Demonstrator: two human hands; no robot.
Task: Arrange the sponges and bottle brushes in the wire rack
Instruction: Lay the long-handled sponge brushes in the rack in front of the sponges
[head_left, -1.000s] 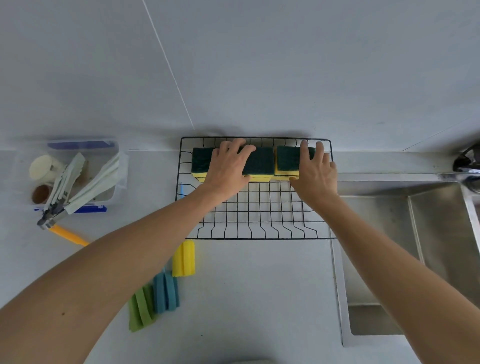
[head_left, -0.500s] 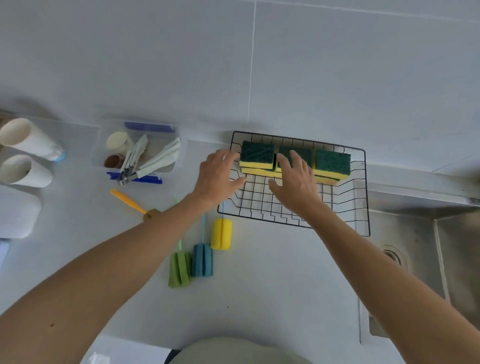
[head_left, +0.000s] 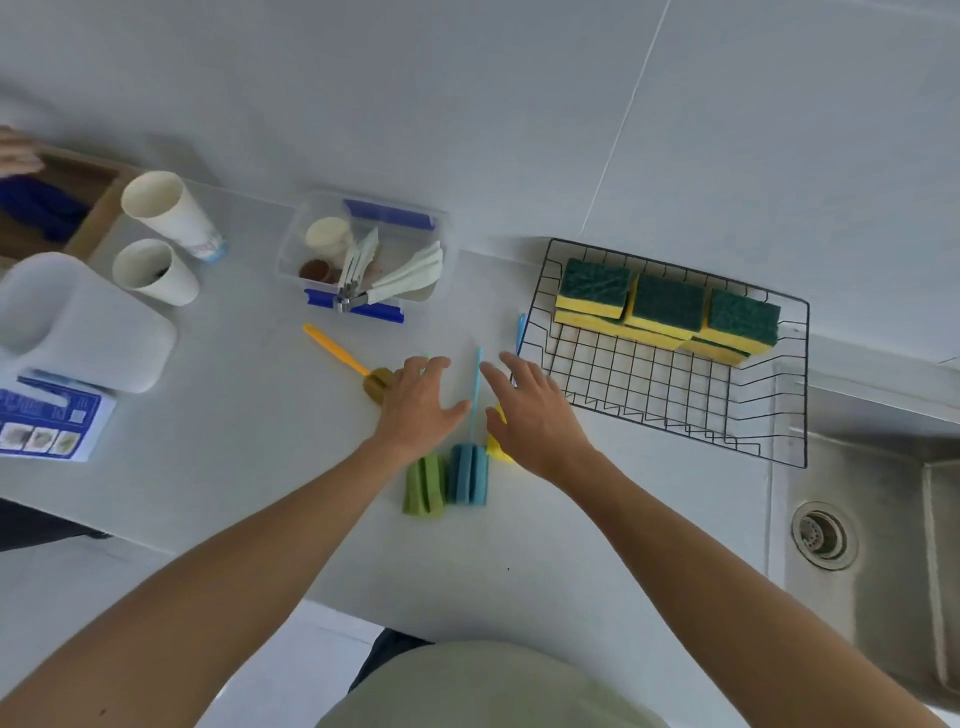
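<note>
A black wire rack (head_left: 675, 395) sits on the counter by the sink. Green-and-yellow sponges (head_left: 667, 306) are stacked along its back edge. In front of the rack's left side lie three bottle brushes with foam heads: green (head_left: 423, 483), blue (head_left: 467, 473) and yellow (head_left: 496, 444), the yellow one mostly hidden under my right hand. My left hand (head_left: 418, 405) hovers open over the green brush's handle. My right hand (head_left: 535, 410) is open over the yellow brush. A fourth brush with an orange handle (head_left: 337, 348) lies left of my left hand.
A clear plastic box (head_left: 363, 254) with cloths and small cups stands at the back. Two paper cups (head_left: 161, 244), a white container (head_left: 78, 322) and a printed leaflet (head_left: 47, 421) are at left. The steel sink (head_left: 872, 519) lies at right.
Both hands left the sponges in the rack and moved left and toward me, over the bottle brushes. The view swung left, showing more of the counter.
</note>
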